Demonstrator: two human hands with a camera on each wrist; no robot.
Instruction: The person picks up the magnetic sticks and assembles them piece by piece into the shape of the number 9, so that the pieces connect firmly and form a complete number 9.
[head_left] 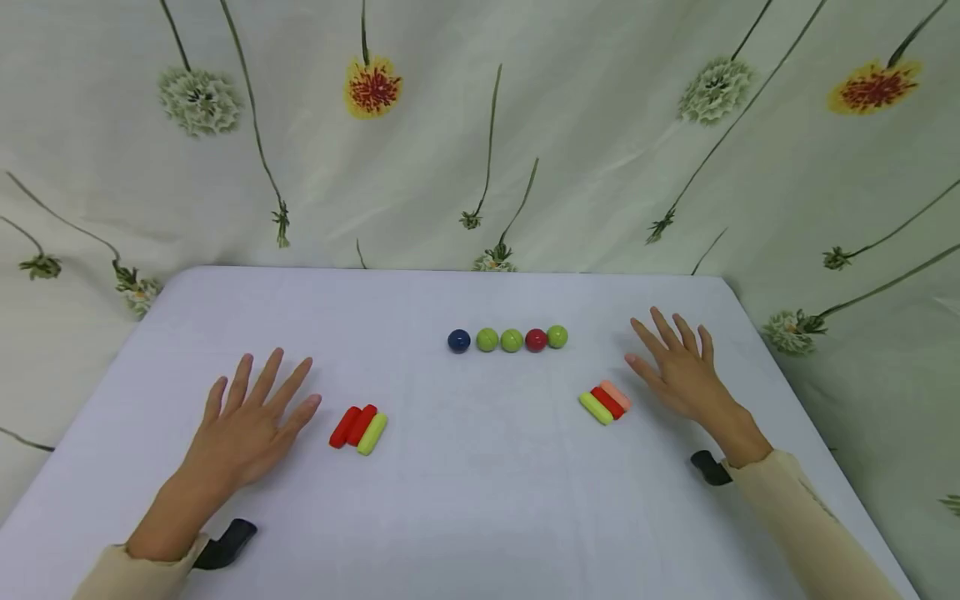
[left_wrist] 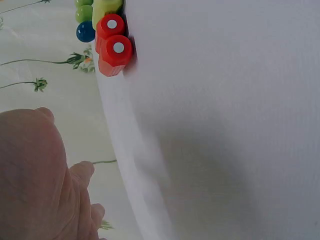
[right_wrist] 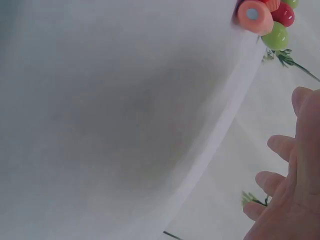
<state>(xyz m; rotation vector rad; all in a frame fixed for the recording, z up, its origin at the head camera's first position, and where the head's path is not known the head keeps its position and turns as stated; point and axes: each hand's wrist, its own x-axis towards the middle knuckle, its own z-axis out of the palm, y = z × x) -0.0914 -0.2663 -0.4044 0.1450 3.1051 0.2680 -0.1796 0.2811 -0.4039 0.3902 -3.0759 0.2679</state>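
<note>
My left hand (head_left: 251, 417) lies flat on the white table (head_left: 480, 517), fingers spread, holding nothing. Just right of it lie two red sticks (head_left: 352, 426) and a lime stick (head_left: 372, 433) side by side; the left wrist view shows the red sticks' ends (left_wrist: 114, 47). My right hand (head_left: 675, 367) also rests flat and spread. To its left lie a lime stick (head_left: 596, 408), a red stick (head_left: 607, 402) and a salmon stick (head_left: 617, 394). A row of balls sits at mid-table: a dark blue ball (head_left: 459, 340), green balls (head_left: 499, 340), a red ball (head_left: 536, 340).
A floral curtain (head_left: 480, 125) hangs behind the table. Black wrist-camera straps show near my left sleeve (head_left: 225, 543) and right sleeve (head_left: 708, 467). The table's far edge runs just behind the balls; its right edge lies close to my right hand.
</note>
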